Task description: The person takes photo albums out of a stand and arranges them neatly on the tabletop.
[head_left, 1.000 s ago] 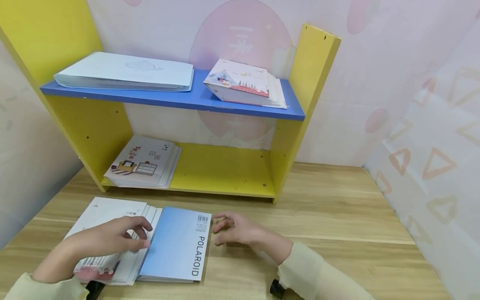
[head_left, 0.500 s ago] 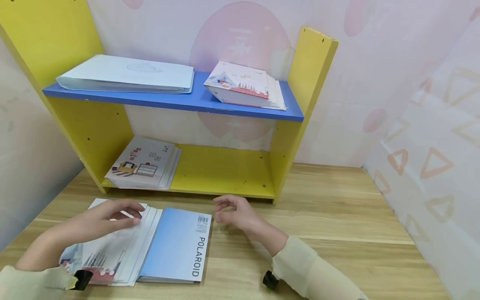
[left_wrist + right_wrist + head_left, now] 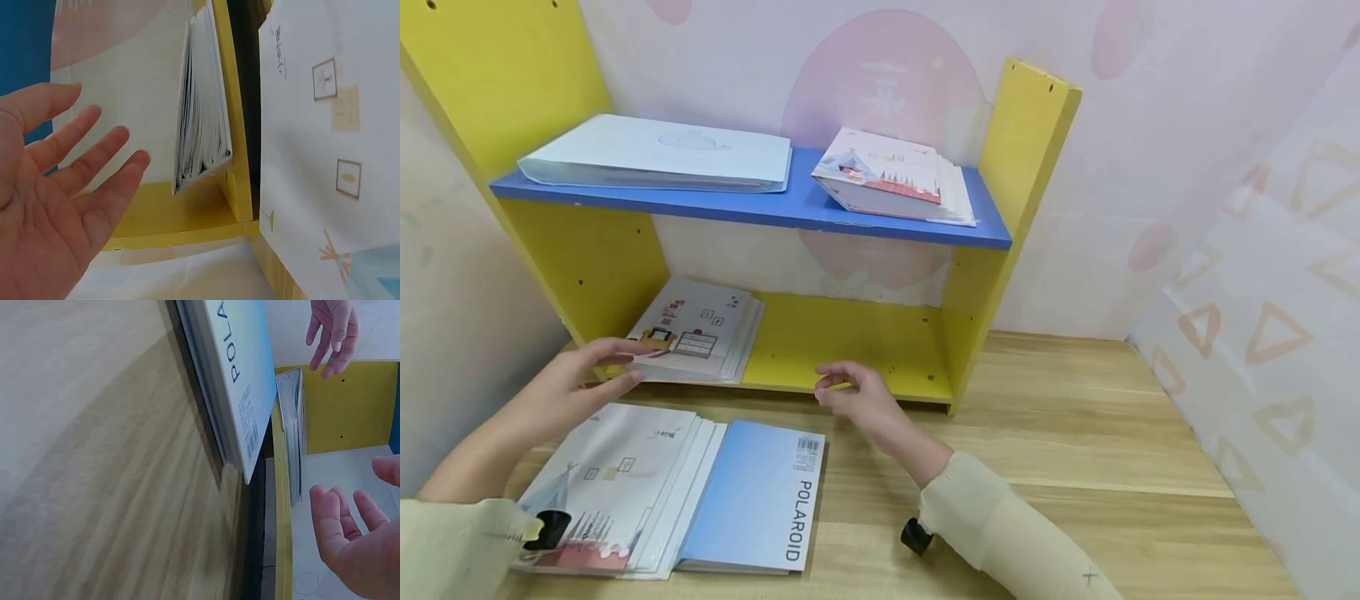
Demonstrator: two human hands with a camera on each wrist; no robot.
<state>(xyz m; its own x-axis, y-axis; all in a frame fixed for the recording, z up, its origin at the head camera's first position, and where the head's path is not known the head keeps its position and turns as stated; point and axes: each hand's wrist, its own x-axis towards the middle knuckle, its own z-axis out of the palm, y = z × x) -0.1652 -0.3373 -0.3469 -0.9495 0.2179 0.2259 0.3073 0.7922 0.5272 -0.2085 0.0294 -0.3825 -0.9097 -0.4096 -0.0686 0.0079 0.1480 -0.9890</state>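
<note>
My left hand [image 3: 568, 387] hovers with loosely bent fingers near the left front corner of the lower shelf, beside a white album [image 3: 700, 329] with a drawn room on its cover. In the left wrist view that album [image 3: 203, 106] shows its page edges, apart from the fingers. My right hand [image 3: 865, 402] holds nothing and hangs in front of the lower shelf's front edge, fingers slightly bent. On the table lie a white album [image 3: 617, 467] with a tent drawing and, against its right side, a blue album [image 3: 752, 492] marked POLAROID.
A yellow and blue shelf unit [image 3: 752, 214] stands at the back of the wooden table [image 3: 1075, 467]. On its blue upper board lie a pale blue whale folder [image 3: 655, 154] and a white album [image 3: 887, 171]. The yellow lower board [image 3: 842, 333] extends right of the album there.
Both hands have moved away from the albums on the table, forward toward the lower shelf. My left hand also went leftward. The albums and folder have stayed where they were.
</note>
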